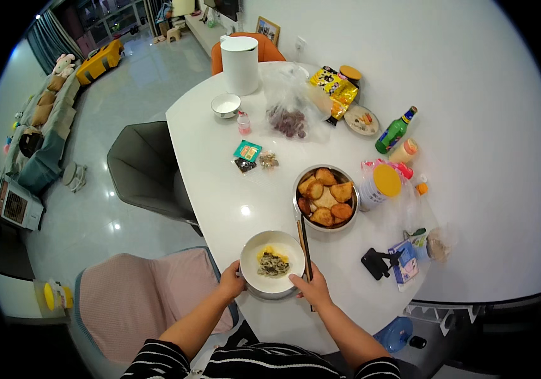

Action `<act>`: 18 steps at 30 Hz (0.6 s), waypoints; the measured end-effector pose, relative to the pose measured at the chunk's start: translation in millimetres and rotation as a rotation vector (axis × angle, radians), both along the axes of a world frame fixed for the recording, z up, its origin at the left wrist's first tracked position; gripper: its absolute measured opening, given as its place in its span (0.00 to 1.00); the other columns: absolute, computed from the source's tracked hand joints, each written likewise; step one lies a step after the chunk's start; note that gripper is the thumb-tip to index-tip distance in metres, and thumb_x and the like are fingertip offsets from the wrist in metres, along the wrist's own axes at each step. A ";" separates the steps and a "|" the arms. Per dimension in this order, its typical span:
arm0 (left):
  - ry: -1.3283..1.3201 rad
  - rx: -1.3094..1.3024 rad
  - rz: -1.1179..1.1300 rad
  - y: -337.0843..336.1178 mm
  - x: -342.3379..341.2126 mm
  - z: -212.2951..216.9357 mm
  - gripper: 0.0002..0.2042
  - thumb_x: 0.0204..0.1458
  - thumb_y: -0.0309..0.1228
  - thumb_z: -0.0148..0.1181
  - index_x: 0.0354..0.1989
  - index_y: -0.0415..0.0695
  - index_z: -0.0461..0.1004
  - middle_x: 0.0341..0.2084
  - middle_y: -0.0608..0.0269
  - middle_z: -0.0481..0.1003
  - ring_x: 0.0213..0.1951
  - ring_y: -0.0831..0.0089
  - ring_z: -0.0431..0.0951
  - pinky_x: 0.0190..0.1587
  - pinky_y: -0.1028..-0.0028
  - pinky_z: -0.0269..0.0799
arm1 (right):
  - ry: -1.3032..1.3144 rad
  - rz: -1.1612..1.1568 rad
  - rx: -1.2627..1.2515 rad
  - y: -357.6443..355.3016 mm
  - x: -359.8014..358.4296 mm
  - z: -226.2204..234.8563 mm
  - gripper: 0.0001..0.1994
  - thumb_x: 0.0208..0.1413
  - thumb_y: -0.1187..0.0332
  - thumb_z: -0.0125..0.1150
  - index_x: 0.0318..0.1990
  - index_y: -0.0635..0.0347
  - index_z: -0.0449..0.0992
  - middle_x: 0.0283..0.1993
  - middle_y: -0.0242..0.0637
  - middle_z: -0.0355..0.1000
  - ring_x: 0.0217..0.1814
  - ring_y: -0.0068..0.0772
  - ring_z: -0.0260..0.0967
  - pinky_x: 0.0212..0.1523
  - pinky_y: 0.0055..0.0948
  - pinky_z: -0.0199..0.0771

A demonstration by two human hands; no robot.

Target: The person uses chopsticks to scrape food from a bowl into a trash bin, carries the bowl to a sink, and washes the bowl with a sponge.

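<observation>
Bowl: the white bowl [273, 263] stands on the near edge of the white desk [220, 164], in front of the person; inside is yellow and dark food.
Left hand: the left hand [231, 283] is closed on the left rim of the bowl.
Right hand: the right hand [311, 287] touches the right rim of the bowl and holds the chopsticks [304, 247] under the fingers.
Chopsticks, axis: the long axis runs from the right hand away from the person, nearly straight, with a small lean to the left; the far tips point to the metal bowl [325, 197].
Metal bowl: it is just beyond the white bowl, to its right, and holds golden-brown fried pieces; the chopstick tips reach its near rim.
Tin: a tin with a yellow lid [379, 185] lies just right of the metal bowl.
Green bottle: the green bottle [395, 131] stands farther from the white bowl, beyond the tin.
Chair: a pink chair [138, 303] is left of the white bowl, beside the desk.
</observation>
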State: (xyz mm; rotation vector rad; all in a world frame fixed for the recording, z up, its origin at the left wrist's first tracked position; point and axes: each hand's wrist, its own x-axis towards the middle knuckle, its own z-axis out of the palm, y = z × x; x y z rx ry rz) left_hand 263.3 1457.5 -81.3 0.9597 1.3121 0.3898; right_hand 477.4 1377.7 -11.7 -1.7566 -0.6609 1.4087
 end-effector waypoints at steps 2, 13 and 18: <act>-0.028 -0.020 -0.032 -15.9 3.0 -0.9 0.20 0.49 0.18 0.53 0.52 0.41 0.65 0.41 0.59 0.71 0.30 0.70 0.75 0.26 0.74 0.72 | 0.045 -0.013 0.018 -14.6 6.6 -6.8 0.31 0.46 0.61 0.63 0.58 0.58 0.60 0.43 0.34 0.70 0.34 0.23 0.69 0.21 0.20 0.71; 0.113 -0.002 -0.436 -51.0 24.4 11.1 0.21 0.46 0.19 0.50 0.53 0.42 0.67 0.31 0.60 0.73 0.28 0.72 0.75 0.23 0.73 0.73 | 0.138 -0.196 0.095 -64.5 34.4 -20.4 0.21 0.49 0.67 0.60 0.51 0.63 0.65 0.37 0.36 0.72 0.33 0.25 0.72 0.24 0.23 0.74; 0.040 0.075 -0.376 -27.8 26.1 -8.1 0.20 0.50 0.23 0.48 0.54 0.42 0.68 0.37 0.59 0.74 0.30 0.76 0.74 0.27 0.77 0.72 | 0.177 -0.288 0.061 -77.4 26.5 -11.7 0.19 0.50 0.67 0.58 0.48 0.64 0.66 0.33 0.36 0.72 0.27 0.26 0.72 0.23 0.24 0.75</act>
